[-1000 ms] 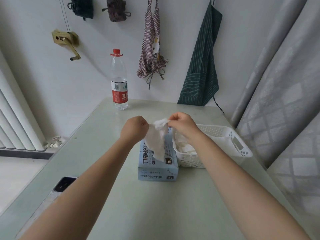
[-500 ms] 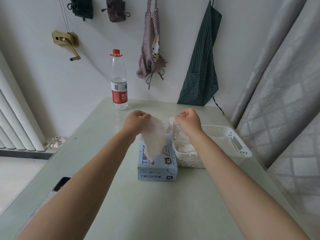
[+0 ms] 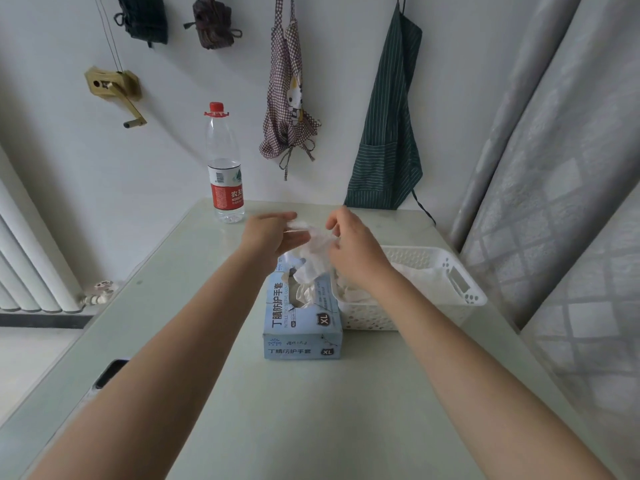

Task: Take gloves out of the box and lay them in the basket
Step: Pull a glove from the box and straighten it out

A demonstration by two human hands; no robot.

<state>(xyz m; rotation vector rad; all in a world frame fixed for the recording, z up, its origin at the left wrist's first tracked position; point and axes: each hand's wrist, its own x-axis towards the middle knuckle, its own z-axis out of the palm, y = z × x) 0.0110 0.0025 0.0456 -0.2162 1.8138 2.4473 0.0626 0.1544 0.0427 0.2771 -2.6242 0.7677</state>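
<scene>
A light blue glove box [image 3: 302, 327] lies on the table, its top opening showing white gloves. To its right stands a white perforated basket [image 3: 460, 282] with several white gloves lying in it. Above the box's far end, my left hand [image 3: 273, 233] and my right hand [image 3: 353, 247] hold one crumpled white glove [image 3: 313, 254] between them. The left fingers are stretched out and pinch its upper edge. The right fingers grip its right side. The glove's lower end hangs over the box opening.
A water bottle [image 3: 224, 168] with a red cap stands at the table's far left. A dark phone [image 3: 110, 372] lies at the left table edge. Aprons hang on the wall behind; a curtain runs down the right side and a radiator stands at the left.
Both hands have risen and moved a little away from me with the glove. The glove, spread flat a moment ago, is now bunched between the hands. The left fingers have stretched out.
</scene>
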